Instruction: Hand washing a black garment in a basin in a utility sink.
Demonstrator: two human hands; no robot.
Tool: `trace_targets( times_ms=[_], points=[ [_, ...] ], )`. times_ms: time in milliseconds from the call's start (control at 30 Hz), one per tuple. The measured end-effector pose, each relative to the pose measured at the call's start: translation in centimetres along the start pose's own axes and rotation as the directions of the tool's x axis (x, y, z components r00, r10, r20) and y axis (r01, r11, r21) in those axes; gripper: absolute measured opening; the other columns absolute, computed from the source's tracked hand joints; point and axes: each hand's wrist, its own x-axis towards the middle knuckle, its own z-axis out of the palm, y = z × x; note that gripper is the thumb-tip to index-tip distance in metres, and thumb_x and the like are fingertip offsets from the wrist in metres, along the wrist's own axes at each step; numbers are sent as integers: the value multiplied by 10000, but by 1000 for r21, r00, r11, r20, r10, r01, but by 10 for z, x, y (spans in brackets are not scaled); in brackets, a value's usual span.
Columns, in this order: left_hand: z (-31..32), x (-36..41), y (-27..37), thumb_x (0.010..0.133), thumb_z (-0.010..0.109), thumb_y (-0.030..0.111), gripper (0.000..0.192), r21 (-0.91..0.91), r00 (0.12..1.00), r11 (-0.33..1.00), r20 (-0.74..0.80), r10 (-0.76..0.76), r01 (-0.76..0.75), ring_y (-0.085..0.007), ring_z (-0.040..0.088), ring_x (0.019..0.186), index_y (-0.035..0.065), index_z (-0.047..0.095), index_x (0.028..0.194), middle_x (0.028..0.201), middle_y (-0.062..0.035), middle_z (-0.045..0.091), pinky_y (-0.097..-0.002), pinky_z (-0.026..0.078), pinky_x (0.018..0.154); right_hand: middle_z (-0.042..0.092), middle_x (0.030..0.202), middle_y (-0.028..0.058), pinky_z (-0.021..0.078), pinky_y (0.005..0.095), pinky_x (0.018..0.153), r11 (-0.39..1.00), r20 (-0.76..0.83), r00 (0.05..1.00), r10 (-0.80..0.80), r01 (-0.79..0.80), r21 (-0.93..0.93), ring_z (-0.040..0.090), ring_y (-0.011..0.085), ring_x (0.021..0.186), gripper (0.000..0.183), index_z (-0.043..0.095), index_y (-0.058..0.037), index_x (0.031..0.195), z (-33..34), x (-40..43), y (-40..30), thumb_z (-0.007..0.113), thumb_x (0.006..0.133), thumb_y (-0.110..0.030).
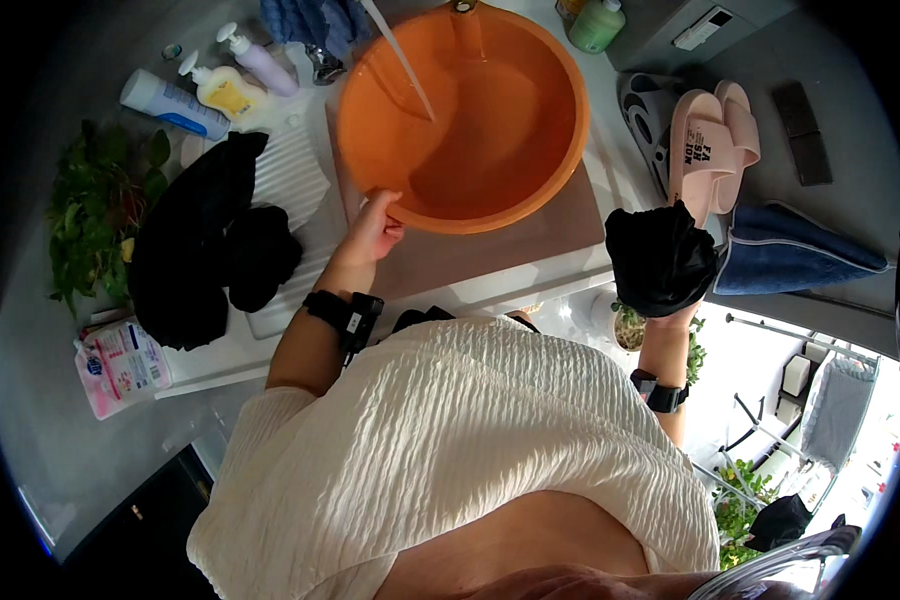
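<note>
My left hand (379, 229) grips the near-left rim of an orange plastic basin (581, 135), thumb over the edge. A thin stream of water (406, 64) falls into the basin, which seems to hold some water. Off to the right, my right hand (679, 315) holds up a bunched black cloth (660, 255) that covers most of the fingers. To the left of the basin, a larger heap of black cloth (184, 240) and a smaller black bundle (262, 259) lie on and beside a white ribbed washboard surface (292, 169).
Pump bottles (232, 91) and a spray can (172, 103) stand at the back left, near a leafy plant (94, 217) and a pink refill pouch (124, 367). A green bottle (598, 26) is behind the basin. Pink slippers (701, 146) and a blue towel (795, 251) are at right.
</note>
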Motion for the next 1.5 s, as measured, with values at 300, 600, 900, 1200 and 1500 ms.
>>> trace_targets(
  times_ms=[300,600,900,1200,1500],
  points=[
    [32,6,-69,758,571,318,246,-368,751,700,547,-370,612,-51,435,532,108,538,883,747,14,518,-163,246,384,549,1065,86,384,374,895,998,-67,996,-58,55,-42,511,248,983,382,520,-69,1071,4,-10,-9,384,875,-367],
    [63,19,-99,821,537,186,160,-185,192,68,974,-120,980,-45,488,511,62,468,746,661,-12,470,-138,287,448,555,1030,94,379,357,887,975,-165,976,-143,111,-191,522,234,943,400,501,-53,1074,43,-15,0,358,883,-374],
    [56,2,-54,720,610,285,171,-219,698,726,546,-463,653,-80,305,423,149,509,739,631,40,483,-166,191,352,497,661,39,405,343,689,959,-158,977,-142,97,-267,490,210,647,337,504,-88,772,104,-28,20,362,869,-378],
    [8,8,-44,737,586,230,198,-189,921,903,138,-365,387,-85,368,532,115,458,835,677,-32,459,-161,213,388,552,996,97,353,380,915,972,-230,957,-178,134,-195,508,258,941,417,512,-53,1045,75,-33,15,366,873,-404],
    [-15,26,-49,746,604,244,241,-204,927,910,-34,-374,360,-109,444,606,142,458,909,842,-18,473,-143,269,434,463,1214,128,354,405,955,988,-173,985,27,-53,-148,448,282,1112,561,419,-53,1218,38,17,41,385,856,-480]
  ],
)
